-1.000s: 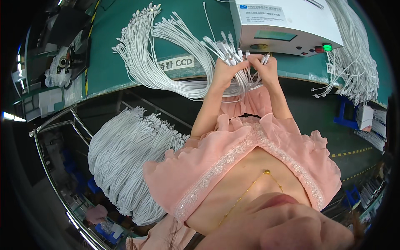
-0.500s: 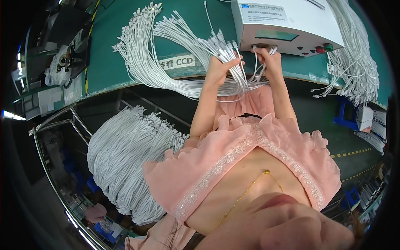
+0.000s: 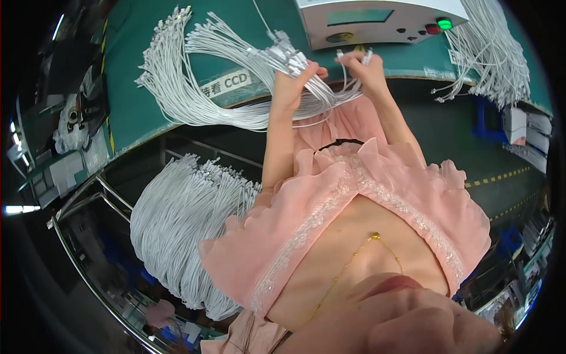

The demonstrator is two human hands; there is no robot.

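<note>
White cables (image 3: 295,59) bunched in clenched left hand (image 3: 290,88); right hand (image 3: 365,68) fingers pinch one connector (image 3: 368,56)

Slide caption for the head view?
Left hand grips white cable bundle; right hand holds one connector at the test box.

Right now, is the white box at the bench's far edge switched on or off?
On, it seems: a green lamp glows on the white tester box. Whether its display panel is lit, I cannot tell.
</note>
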